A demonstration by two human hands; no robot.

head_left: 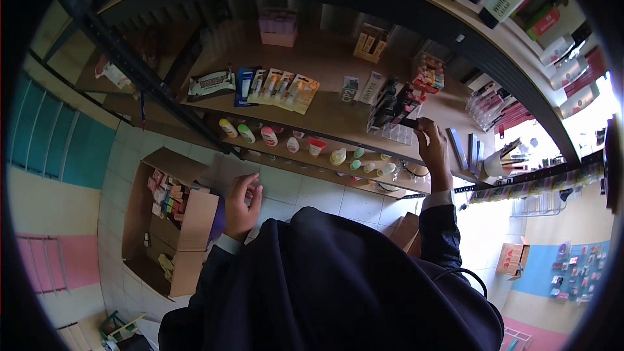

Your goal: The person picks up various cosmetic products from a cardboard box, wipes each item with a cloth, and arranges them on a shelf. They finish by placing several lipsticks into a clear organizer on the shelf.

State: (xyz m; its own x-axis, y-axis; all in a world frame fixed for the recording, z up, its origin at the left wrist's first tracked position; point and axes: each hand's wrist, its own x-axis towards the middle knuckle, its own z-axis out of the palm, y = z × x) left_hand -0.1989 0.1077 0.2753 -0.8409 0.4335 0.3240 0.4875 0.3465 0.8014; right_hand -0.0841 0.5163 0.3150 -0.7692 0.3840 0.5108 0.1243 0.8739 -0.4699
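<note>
My right hand [432, 146] reaches to the shelf's front edge, its fingertips pinched on a small dark cosmetic item [409, 122]. That item is at a clear organizer [398, 132] holding several black and red cosmetic packs [404, 103]; its exact kind cannot be made out. Lower and to the left, my left hand [242, 207] hangs in the air before the shelf. Its fingers are loosely bent, with a gap to the thumb, and nothing shows in them.
Carded tubes [284, 91] and dark pouches [212, 84] lie on the shelf [260, 52]. Several bottles [269, 135] line the tier below. An open cardboard box [198, 221] with small packs stands on the floor at left. A brush cup [497, 164] is at right.
</note>
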